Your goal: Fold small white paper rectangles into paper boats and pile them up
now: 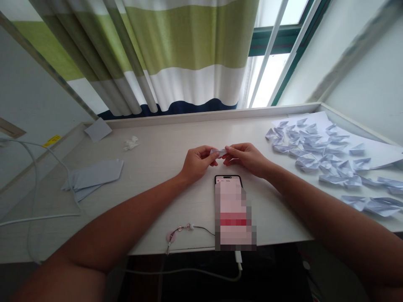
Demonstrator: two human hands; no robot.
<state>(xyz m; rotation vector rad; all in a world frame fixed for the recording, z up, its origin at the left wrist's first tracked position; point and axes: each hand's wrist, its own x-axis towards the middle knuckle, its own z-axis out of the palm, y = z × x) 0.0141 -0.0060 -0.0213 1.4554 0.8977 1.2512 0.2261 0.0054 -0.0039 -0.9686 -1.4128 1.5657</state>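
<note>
My left hand (197,162) and my right hand (247,157) meet over the middle of the white table (157,201). Both pinch a small folded piece of white paper (219,151) between fingertips, fingers curled. A phone (234,212) lies flat on the table just below my hands, its screen lit, with a white cable (201,272) plugged into its near end. To the right lies a pile of several folded paper boats (324,157).
A stack of folded paper sheets (94,176) lies at the left, a crumpled scrap (130,144) and a loose sheet (97,129) near the far edge. A thin cord with a pink charm (176,234) lies by the phone. Striped curtain (163,54) and window behind.
</note>
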